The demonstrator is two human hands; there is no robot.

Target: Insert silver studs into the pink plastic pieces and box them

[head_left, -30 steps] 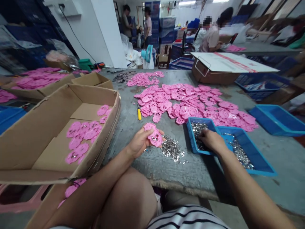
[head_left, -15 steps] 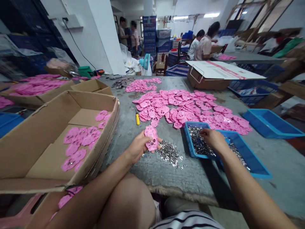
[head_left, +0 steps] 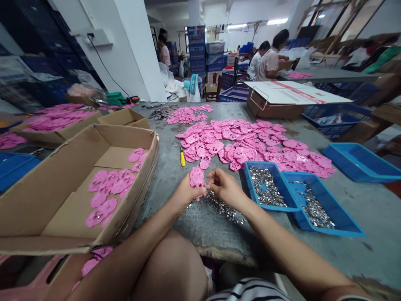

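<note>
My left hand (head_left: 185, 193) grips a pink plastic piece (head_left: 196, 177) upright above the grey table (head_left: 219, 228). My right hand (head_left: 224, 186) is beside it, fingers pinched close to the piece's right edge; what they pinch is too small to make out. Under both hands lies a loose heap of small silver metal parts (head_left: 224, 207). Just right of my right hand are two blue trays (head_left: 275, 198) holding more silver parts. A wide spread of pink pieces (head_left: 250, 144) covers the table beyond.
An open cardboard box (head_left: 56, 196) with pink pieces stands at the left. A yellow-handled tool (head_left: 182, 158) lies by the pink spread. An empty blue tray (head_left: 360, 163) and a cardboard box (head_left: 282, 100) are at the right. Other people work at the back.
My right hand left the blue tray and moved left to the pink piece. My left hand turned the piece more upright.
</note>
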